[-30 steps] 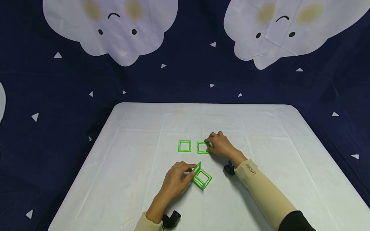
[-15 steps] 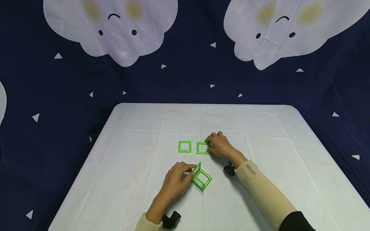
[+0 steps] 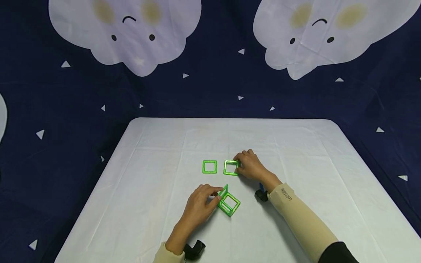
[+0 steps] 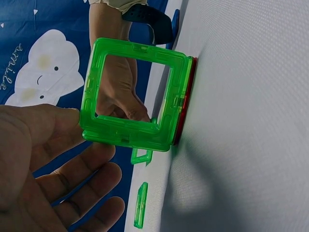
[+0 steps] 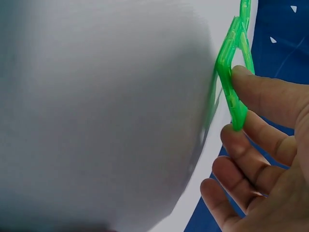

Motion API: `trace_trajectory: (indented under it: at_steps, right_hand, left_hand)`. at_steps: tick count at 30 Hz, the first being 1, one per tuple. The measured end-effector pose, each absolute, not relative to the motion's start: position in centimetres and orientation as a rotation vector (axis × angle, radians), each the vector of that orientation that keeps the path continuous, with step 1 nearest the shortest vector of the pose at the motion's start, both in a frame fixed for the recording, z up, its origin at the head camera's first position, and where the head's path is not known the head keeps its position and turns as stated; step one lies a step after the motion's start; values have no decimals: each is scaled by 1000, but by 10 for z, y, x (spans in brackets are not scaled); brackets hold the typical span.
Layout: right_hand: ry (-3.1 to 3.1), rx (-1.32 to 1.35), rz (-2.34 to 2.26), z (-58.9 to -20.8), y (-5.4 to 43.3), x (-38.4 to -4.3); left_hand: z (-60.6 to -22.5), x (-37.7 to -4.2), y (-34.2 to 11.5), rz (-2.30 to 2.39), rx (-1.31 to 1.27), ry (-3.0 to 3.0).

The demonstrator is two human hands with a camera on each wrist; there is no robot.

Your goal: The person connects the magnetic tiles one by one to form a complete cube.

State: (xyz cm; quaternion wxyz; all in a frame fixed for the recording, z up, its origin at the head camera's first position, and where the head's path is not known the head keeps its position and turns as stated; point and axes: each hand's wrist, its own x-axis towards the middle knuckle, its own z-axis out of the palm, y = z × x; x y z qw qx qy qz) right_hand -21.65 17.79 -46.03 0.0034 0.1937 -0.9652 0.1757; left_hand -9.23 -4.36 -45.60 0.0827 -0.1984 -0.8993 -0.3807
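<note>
One left hand [image 3: 199, 202] pinches, between its fingers [image 3: 213, 189], an upright green square [image 4: 128, 133]; a flat green square [image 3: 235, 209] meets its foot at 4 o'clock. The right hand [image 3: 251, 165], toward 1 o'clock, grips a tilted green square [image 3: 225, 167] by its 3 o'clock side. Apart, at 9 o'clock from that piece, a lone green square [image 3: 209, 172] lies flat on the white bench [image 3: 164, 164]. At 12 o'clock, beyond, is a dark blue backdrop [image 3: 210, 91].

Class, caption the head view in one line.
Left hand grips joined green frames, right hand pinches a single frame, another lies flat.
</note>
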Motion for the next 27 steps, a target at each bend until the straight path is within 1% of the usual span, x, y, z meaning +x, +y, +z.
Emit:
trace_trajectory:
  at_steps: [10,27]
  right_hand:
    - [-3031,568,583,-463,178,-215]
    - [-2993,596,595,-464,180,-210]
  left_hand:
    - [-458,-93,-44,-1132,-604,-2671]
    - [-459,-93,-44,-1148,-625,-2645]
